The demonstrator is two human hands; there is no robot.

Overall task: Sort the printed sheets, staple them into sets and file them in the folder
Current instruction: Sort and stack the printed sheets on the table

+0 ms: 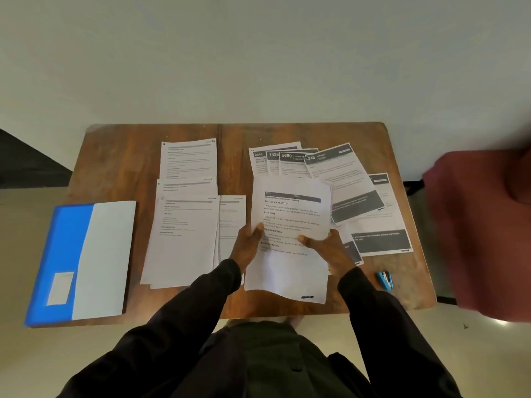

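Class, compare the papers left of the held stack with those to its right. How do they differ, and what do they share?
The left papers carry only pale grey header bars; the right papers have dark bands with big white numbers. The left papers lie roughly square to the table; the right papers are fanned and tilted. Both are white printed sheets, overlapping.

Table [123,168]: brown wood, worn finish, rounded far corners, seam running in from the far edge; wall [258,53]: plain, pale grey-white, directly behind the table; floor [26,254]: pale, visible left of and below the table; dark wedge [28,162]: far left, at the foot of the wall, not identifiable; maroon shape [482,239]: large, blurred, at the right edge, overlapping the table's right end; nature unclear.
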